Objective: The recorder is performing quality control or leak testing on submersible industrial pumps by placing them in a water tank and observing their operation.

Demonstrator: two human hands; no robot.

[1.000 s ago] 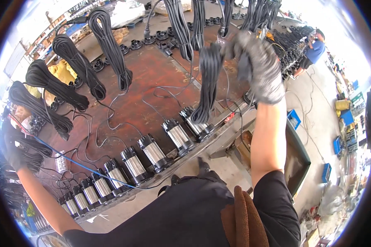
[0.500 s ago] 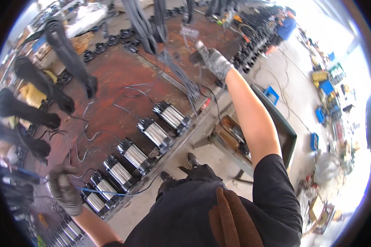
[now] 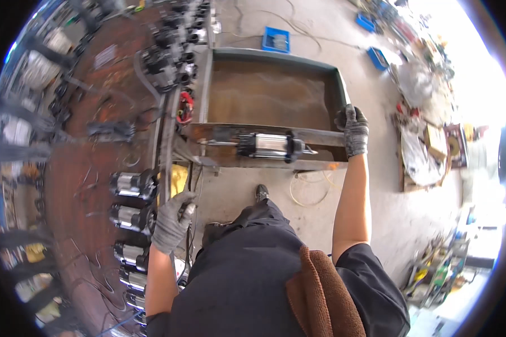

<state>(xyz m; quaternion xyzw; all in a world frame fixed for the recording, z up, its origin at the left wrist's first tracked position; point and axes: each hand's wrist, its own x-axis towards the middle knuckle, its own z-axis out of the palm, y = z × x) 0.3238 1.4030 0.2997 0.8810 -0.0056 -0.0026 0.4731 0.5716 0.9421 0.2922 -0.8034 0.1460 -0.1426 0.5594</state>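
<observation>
My right hand (image 3: 354, 132), in a grey glove, is at the right end of a metal trough (image 3: 275, 53). Its fingers are curled in by the rim, and what they hold, if anything, is hidden. My left hand (image 3: 173, 223), also gloved, hovers beside the workbench edge with fingers loosely bent and a gap to the thumb; I see nothing in it. Between the hands, a silver and black cylindrical motor (image 3: 270, 146) lies sideways along the trough's near side, a thin shaft sticking out to its left. It is slightly blurred and apart from both hands.
A reddish-brown workbench (image 3: 76, 208) on the left carries a row of similar motors (image 3: 130, 218) and black cables. Red-handled pliers or a similar tool (image 3: 184, 108) lie at its edge. A blue bin (image 3: 276, 40) stands on the floor beyond the trough. Bags and boxes (image 3: 434, 141) are at right.
My view has turned right, from the workbench to the trough. The right hand has gone from above the bench to the trough's right end; the left hand is now by the bench edge.
</observation>
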